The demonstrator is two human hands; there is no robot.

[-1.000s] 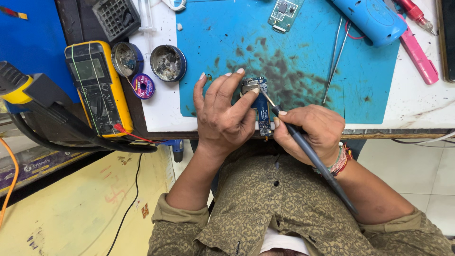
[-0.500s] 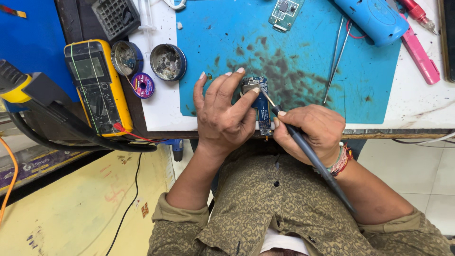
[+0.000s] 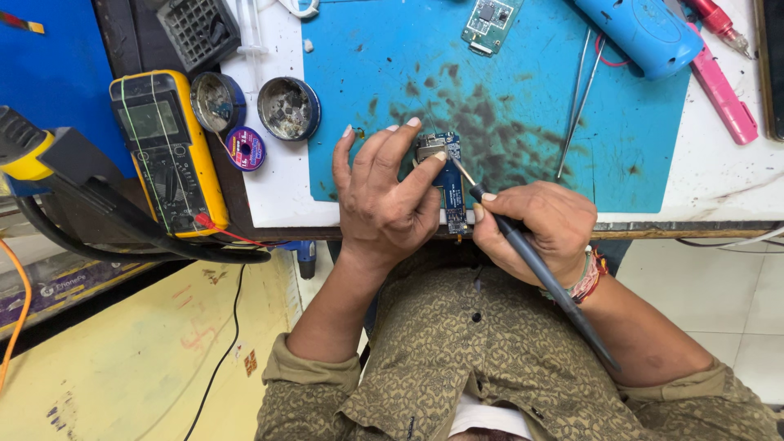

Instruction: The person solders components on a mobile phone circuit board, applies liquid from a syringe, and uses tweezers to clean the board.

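A small blue circuit board (image 3: 452,184) lies at the near edge of a stained blue work mat (image 3: 523,90). My left hand (image 3: 388,200) presses down on the board's left side, fingers spread over a metal part on it. In my right hand (image 3: 541,229) I grip a dark soldering iron (image 3: 539,265) like a pen. Its thin metal tip touches the board near its top end, beside my left fingertips.
A yellow multimeter (image 3: 167,147) lies left with red and black leads. Two round tins (image 3: 287,108), a small solder spool (image 3: 245,149), a green circuit board (image 3: 487,23), tweezers (image 3: 578,98), a blue cylindrical tool (image 3: 641,33) and a pink tool (image 3: 723,90) surround the mat.
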